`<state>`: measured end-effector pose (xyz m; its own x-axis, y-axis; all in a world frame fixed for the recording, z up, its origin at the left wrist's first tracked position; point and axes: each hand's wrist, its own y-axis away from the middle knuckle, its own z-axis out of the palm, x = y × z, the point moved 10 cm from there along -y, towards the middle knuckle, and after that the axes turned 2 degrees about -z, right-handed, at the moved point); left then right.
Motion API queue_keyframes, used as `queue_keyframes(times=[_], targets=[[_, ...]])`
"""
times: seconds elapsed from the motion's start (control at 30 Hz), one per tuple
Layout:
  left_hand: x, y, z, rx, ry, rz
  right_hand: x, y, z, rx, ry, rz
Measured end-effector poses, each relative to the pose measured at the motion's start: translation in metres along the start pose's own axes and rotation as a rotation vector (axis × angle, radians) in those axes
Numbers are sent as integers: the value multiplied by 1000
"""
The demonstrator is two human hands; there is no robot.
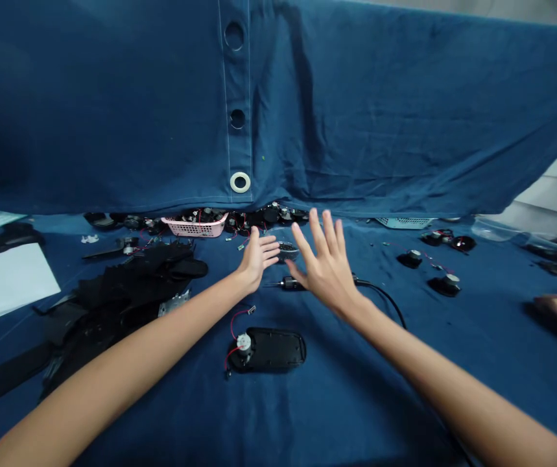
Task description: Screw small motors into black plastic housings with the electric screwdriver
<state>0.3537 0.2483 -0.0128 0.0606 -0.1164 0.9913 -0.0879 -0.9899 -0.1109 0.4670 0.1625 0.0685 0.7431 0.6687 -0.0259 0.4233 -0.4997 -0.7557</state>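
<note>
Dish (286, 251), between left hand (257, 258), right hand (324, 269)

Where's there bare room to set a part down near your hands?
Blue cloth shows right of the black housing with its motor, below the right hand and cable. Crowded: the far edge around the pink basket, and the black pile left of the left hand.

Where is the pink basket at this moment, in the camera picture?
In the head view, the pink plastic basket sits left of centre at the far edge of the blue cloth, beyond the left hand, beside small black parts.
</note>
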Motion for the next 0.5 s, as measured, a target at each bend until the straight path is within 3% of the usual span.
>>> queue_keyframes(times=[0.03, 0.07, 0.13, 0.17, 0.2, 0.37, 0.5], targets=[[0, -2, 2, -33, -13, -9, 5, -12, -8, 14, -54, 0], [0, -4, 5, -64, -41, -5, 22, -23, -18, 65, -152, 112], [0, -4, 10, -110, -132, 30, 78, -21, -22, 246, -504, 593], [0, -2, 13, -130, -192, 63, 96, -8, -5, 269, -721, 839], [0, 0, 17, -157, -259, 103, 101, 3, 10, 239, -825, 962], [-12, 23, 53, -392, -633, 305, 75, 93, 76, 66, -1156, 1329], [-27, 23, 70, -478, -898, 391, 60, 146, 92, 84, -1297, 1566]])
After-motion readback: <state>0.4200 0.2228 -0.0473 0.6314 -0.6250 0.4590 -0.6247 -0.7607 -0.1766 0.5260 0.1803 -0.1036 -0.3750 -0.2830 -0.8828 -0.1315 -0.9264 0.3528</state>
